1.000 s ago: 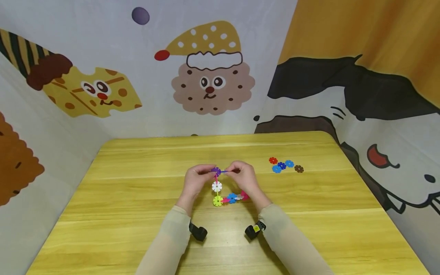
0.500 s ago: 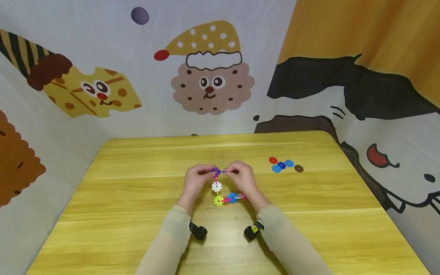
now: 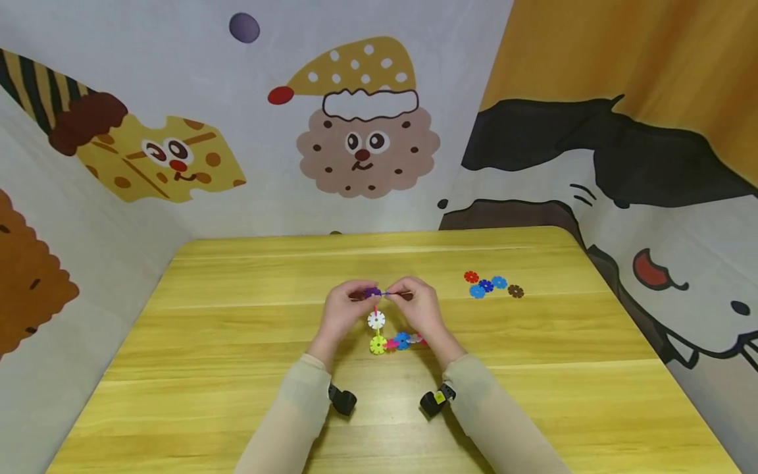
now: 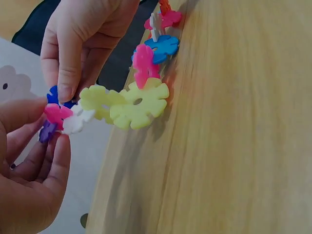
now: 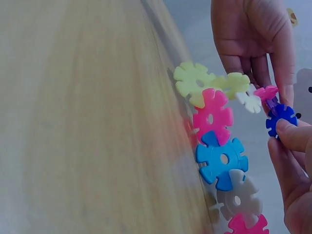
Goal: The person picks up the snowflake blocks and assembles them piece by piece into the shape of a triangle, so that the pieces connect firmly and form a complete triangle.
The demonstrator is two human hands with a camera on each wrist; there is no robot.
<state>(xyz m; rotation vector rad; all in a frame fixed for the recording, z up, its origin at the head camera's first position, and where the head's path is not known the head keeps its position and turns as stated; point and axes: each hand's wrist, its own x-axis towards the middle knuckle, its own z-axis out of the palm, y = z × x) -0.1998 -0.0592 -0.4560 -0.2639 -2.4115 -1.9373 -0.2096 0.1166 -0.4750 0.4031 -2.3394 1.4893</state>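
My left hand (image 3: 343, 313) pinches a purple notched snowflake disc (image 3: 372, 292) between thumb and fingers. Facing it, my right hand (image 3: 422, 308) pinches a dark blue snowflake disc (image 5: 281, 121) whose edge meets the purple one; how deep the slots interlock cannot be seen. From the purple disc runs a linked chain: a pink disc (image 4: 58, 116), a white disc (image 3: 376, 320), yellow discs (image 5: 195, 80), another pink disc (image 5: 213, 117), a light blue disc (image 3: 402, 340), a second white disc (image 5: 239, 199) and more pink. In the head view my right hand and wrist hide the chain's far end.
Right of the hands lie several loose discs: a red disc (image 3: 471, 277), a dark blue disc (image 3: 486, 286), light blue discs (image 3: 499, 282) and a brown disc (image 3: 516, 291). The wooden table (image 3: 237, 342) meets a cartoon-printed curtain (image 3: 254, 217) at its back edge.
The purple disc has tilted from face-on to nearly flat as my left hand turned and shifted slightly right. The upper chain moved a little with it; my right hand has hardly moved.
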